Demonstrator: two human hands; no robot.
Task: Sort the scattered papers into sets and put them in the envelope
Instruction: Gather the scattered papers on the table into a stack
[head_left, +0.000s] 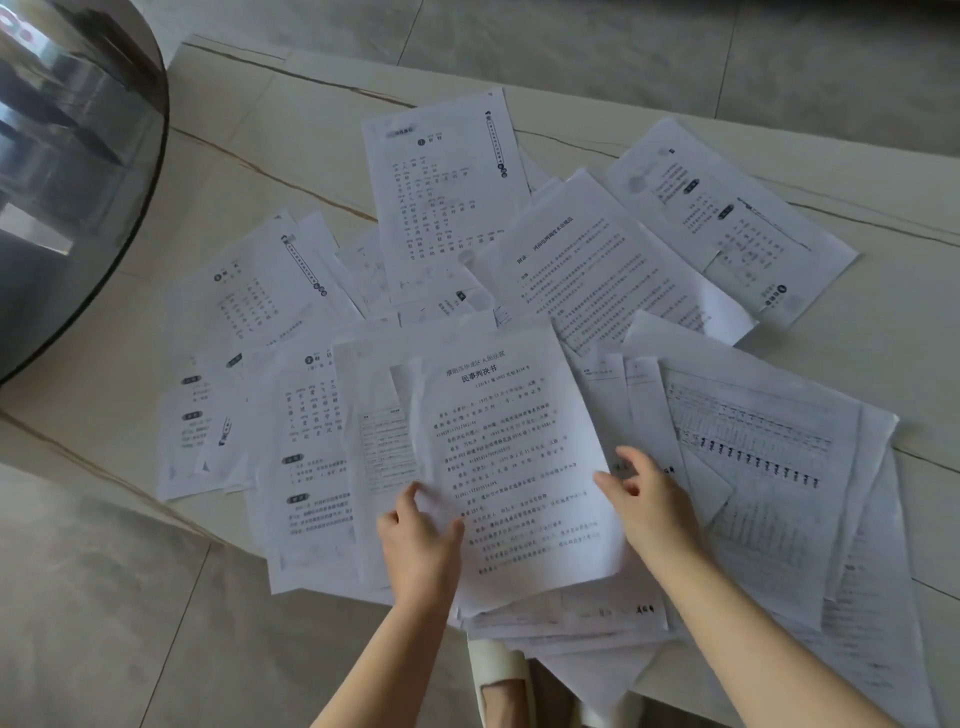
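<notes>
Head view shows you a pale tiled floor filling the frame, with the curved dark edge of a glossy round table in the upper left. Across the middle and right of the frame the scattered papers lie fanned out and overlapping, printed side up: worksheet-style pages toward the upper centre and left, a dense text page at centre right, and table-printed sheets at the right. Nothing is stacked into sets yet, as far as you can see, so the sorting looks barely begun. No envelope is in view, so you cannot tell where it waits. At lower centre you hold one titled document lifted slightly over the pile. Your left hand pinches its lower left edge, thumb on top and fingers curled beneath. Your right hand grips the right edge, fingers curled round the margin. Judging from this, you are picking out the first sheet of a set; almost all of the grouping and all of the filing remain. A light-coloured slipper shows at the bottom edge, just below the lowest sheets.
</notes>
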